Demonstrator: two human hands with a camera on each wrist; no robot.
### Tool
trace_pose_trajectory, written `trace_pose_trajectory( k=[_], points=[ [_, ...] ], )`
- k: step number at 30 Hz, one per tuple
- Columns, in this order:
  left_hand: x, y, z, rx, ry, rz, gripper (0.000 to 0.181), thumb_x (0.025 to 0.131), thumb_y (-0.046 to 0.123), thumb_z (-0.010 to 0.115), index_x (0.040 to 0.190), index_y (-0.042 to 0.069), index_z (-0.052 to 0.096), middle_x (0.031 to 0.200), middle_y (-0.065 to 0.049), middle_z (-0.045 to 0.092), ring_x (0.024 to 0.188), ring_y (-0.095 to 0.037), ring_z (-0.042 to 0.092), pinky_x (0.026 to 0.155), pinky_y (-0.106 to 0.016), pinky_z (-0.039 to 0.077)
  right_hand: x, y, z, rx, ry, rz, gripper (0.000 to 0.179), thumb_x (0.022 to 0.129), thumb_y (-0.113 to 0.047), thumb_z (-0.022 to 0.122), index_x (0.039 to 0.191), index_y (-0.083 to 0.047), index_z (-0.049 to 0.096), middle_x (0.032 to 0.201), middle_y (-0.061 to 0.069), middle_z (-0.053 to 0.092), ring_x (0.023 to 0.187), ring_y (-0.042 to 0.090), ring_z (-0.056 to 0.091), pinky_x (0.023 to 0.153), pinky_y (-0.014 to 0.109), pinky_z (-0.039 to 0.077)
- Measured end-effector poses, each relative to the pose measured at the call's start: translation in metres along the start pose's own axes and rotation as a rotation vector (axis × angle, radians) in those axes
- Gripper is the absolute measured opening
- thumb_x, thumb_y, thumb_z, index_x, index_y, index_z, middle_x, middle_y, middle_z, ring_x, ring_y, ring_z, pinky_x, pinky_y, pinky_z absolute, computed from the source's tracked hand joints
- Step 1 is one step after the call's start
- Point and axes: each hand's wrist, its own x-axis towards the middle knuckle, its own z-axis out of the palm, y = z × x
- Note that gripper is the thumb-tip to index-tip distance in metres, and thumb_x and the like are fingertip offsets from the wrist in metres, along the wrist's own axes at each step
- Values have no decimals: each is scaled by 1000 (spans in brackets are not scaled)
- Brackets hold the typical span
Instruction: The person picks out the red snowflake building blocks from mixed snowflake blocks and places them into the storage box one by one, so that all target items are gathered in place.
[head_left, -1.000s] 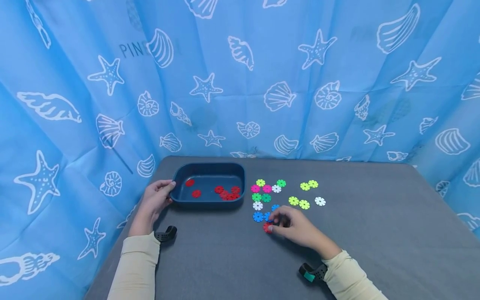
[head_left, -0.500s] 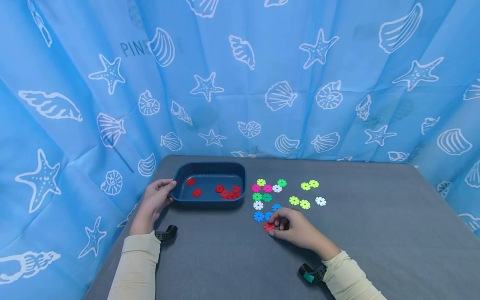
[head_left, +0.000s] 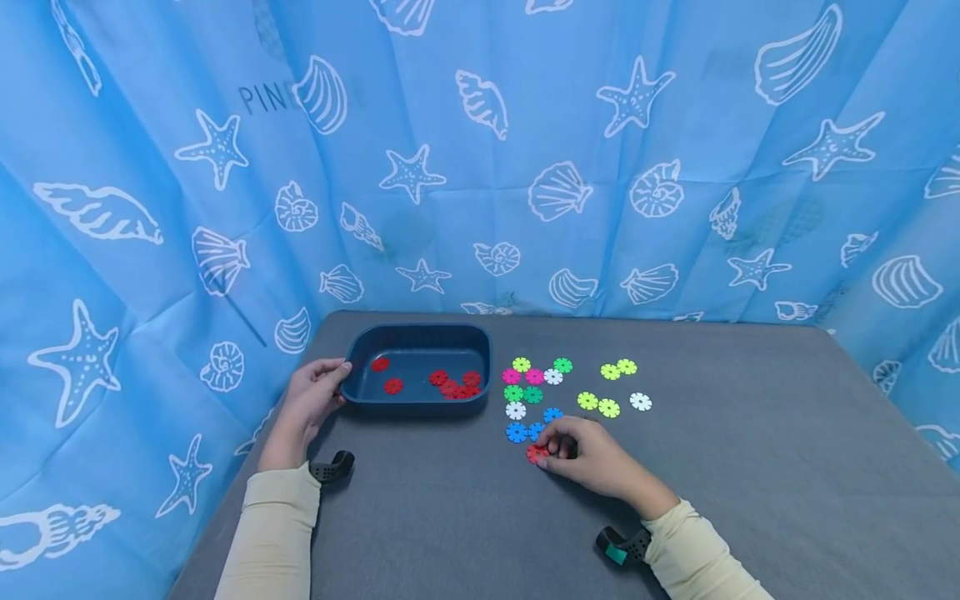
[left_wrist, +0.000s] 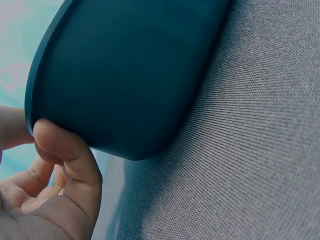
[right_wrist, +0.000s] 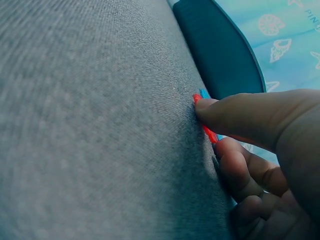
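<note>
My left hand grips the left end of a dark blue plastic tray; the left wrist view has the thumb against its outer wall, right at the rim. Several red notched discs lie in the tray. To the right, my right hand pinches another red notched disc at table level, thumb on its near edge and fingers at its far side. In the right wrist view that disc is partly hidden by the thumb. Blue notched discs lie just beyond these fingertips.
Pink discs, green discs, white discs and yellow-green discs lie flat on the grey cloth-covered table, right of the tray. A blue shell-print curtain hangs behind the table's back edge.
The right hand's fingers have shifted slightly over the red disc, which stays in about the same place. The left hand and tray have not moved.
</note>
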Motion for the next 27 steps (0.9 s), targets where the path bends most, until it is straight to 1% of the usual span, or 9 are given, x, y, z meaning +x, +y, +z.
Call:
trace_pose_trajectory(
  k=[5, 8, 12, 20, 27],
  points=[
    [-1, 1, 2, -11, -5, 15, 55, 107, 39, 64, 150, 6, 52, 108, -1, 60, 84, -6, 58, 72, -20, 55, 0, 0, 0, 6, -10, -2, 17, 90, -10, 83, 104, -8, 74, 90, 1, 64, 77, 6, 58, 69, 24, 51],
    [-2, 1, 2, -5, 2, 13, 54, 107, 39, 64, 149, 7, 53, 108, -1, 59, 83, -6, 58, 72, -20, 55, 0, 0, 0, 7, -11, 3, 17, 90, -10, 83, 104, -8, 75, 89, 1, 64, 77, 6, 57, 69, 23, 51],
    [-3, 1, 2, 6, 7, 8, 52, 108, 39, 63, 149, 7, 53, 110, -3, 58, 84, -7, 57, 74, -20, 55, 0, 0, 0, 1, -7, -4, 16, 91, -12, 84, 104, -7, 76, 88, 0, 64, 76, 5, 57, 68, 24, 51],
    [-2, 2, 2, 15, 15, -2, 53, 107, 40, 63, 149, 8, 54, 114, -4, 57, 87, -9, 57, 76, -21, 55, -1, 0, 1, -20, -5, -13, 17, 90, -16, 85, 105, -12, 79, 89, -1, 65, 76, 5, 59, 71, 24, 52],
    [-2, 3, 2, 14, 17, -6, 54, 107, 41, 63, 149, 8, 54, 113, -2, 56, 89, -9, 58, 76, -20, 55, -1, 1, 1, -18, -2, -23, 16, 91, -17, 85, 104, -11, 77, 88, 0, 64, 76, 6, 57, 69, 24, 51]
  ],
)
